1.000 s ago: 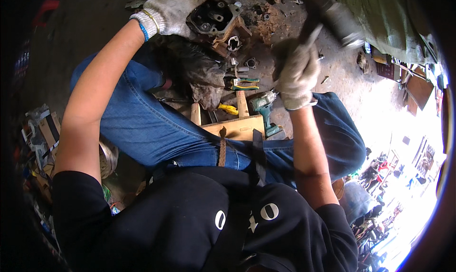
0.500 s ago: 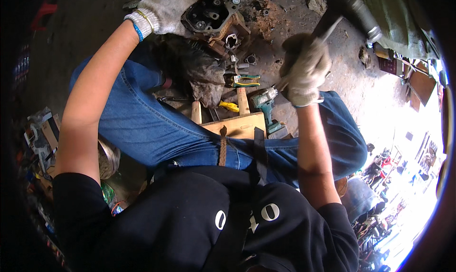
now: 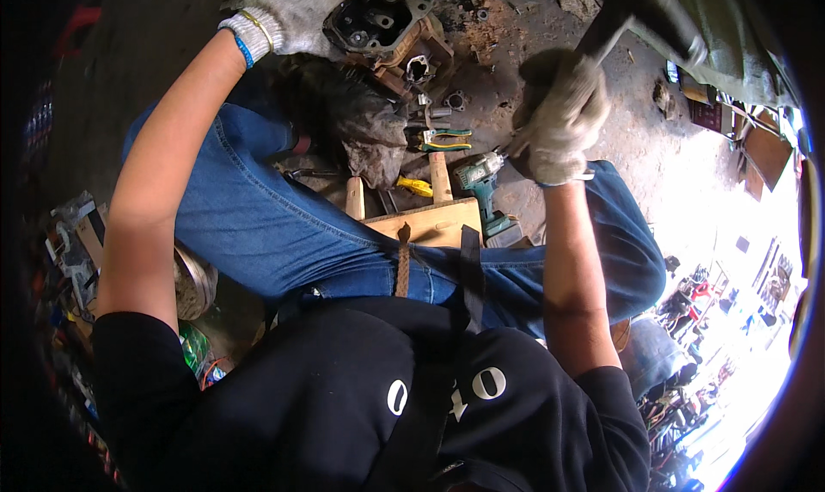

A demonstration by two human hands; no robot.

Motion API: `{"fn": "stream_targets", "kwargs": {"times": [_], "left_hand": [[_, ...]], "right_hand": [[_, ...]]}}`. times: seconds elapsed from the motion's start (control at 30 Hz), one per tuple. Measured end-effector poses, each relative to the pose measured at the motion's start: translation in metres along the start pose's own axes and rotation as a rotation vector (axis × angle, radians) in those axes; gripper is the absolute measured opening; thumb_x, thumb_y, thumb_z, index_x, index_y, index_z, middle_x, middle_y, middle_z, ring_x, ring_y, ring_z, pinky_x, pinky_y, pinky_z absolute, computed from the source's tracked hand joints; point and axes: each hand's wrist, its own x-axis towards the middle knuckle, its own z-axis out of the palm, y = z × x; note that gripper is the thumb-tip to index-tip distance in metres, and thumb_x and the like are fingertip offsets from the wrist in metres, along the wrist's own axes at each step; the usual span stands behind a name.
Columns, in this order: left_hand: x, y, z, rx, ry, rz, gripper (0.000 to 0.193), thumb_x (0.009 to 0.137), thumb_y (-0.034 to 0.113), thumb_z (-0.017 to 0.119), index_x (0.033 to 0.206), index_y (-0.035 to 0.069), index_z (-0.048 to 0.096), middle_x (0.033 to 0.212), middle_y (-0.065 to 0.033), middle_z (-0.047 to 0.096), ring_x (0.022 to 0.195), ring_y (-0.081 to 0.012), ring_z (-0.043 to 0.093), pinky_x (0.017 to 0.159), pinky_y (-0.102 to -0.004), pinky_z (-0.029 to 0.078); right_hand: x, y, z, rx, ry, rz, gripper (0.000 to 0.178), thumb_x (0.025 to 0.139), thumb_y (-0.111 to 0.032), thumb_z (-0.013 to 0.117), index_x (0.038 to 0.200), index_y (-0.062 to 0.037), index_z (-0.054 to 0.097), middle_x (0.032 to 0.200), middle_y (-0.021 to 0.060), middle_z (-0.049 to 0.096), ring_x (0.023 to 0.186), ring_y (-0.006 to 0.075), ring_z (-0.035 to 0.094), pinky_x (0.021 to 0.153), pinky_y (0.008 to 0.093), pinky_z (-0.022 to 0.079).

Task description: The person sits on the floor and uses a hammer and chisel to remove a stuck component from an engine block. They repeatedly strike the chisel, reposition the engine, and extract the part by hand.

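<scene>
My left hand (image 3: 301, 18), in a pale knitted work glove, grips the left side of a greasy metal engine part (image 3: 382, 19) at the top. The part's dark, open cavity faces up, and the hand's fingertips are partly cut off by the edge. A hammer (image 3: 606, 38) is held up in my gloved right hand (image 3: 567, 118), its fingers wrapped round the handle. The hammer head (image 3: 675, 30) is blurred and hangs well to the right of the engine part, apart from it. A dark, crumpled plastic bag (image 3: 365, 131) lies just below the engine part.
Between my legs are a wooden stool (image 3: 430, 226), a teal power drill (image 3: 481, 183), green-handled pliers (image 3: 447, 140) and a yellow-handled tool (image 3: 415, 186). Small metal parts and dirt (image 3: 481, 15) lie on the floor. Clutter (image 3: 696, 303) fills the right side, beside a green tarp (image 3: 730, 36).
My right hand and the hammer have shifted slightly to the right. The left hand still holds the engine part, and its wrist has moved a little up and left.
</scene>
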Motion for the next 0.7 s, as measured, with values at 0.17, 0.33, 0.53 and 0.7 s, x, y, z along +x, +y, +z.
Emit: {"fn": "stream_targets", "kwargs": {"times": [0.17,0.33,0.53,0.7], "left_hand": [[-0.008,0.012,0.026,0.095,0.056,-0.209,0.111,0.066,0.057,0.089,0.156,0.017,0.037,0.156,-0.0146,0.041,0.14,-0.0354,0.048,0.114,-0.0458,0.047],[-0.006,-0.001,0.041,0.115,0.205,-0.106,0.108,0.068,0.054,0.087,0.155,0.016,0.037,0.157,-0.0144,0.04,0.14,-0.0357,0.048,0.114,-0.0434,0.047],[-0.004,-0.003,0.028,0.078,0.119,-0.103,0.108,0.067,0.049,0.089,0.155,0.016,0.036,0.157,-0.014,0.04,0.139,-0.0351,0.049,0.113,-0.0425,0.048],[-0.017,-0.01,0.028,0.061,0.13,-0.166,0.111,0.06,0.041,0.092,0.154,0.017,0.038,0.156,-0.0152,0.043,0.138,-0.0386,0.049,0.112,-0.0446,0.048]], "right_hand": [[-0.03,0.06,0.011,-0.756,-0.427,0.565,0.071,0.095,-0.07,0.048,0.11,-0.0045,0.072,0.092,0.0268,0.071,0.095,0.0413,0.07,0.09,0.0465,0.054],[-0.006,0.04,-0.014,-0.54,-0.069,0.316,0.054,0.102,-0.055,0.054,0.097,-0.0047,0.073,0.078,0.0156,0.073,0.066,0.0288,0.068,0.061,0.0409,0.054],[0.016,-0.05,-0.027,-0.063,0.081,0.192,0.045,0.105,-0.043,0.054,0.094,-0.0026,0.071,0.064,0.0014,0.061,0.044,0.0072,0.047,0.04,0.0247,0.037],[0.009,-0.078,-0.029,-0.049,-0.025,0.333,0.046,0.101,-0.045,0.06,0.111,-0.0019,0.071,0.071,0.0026,0.061,0.049,0.0081,0.051,0.045,0.0248,0.042]]}}
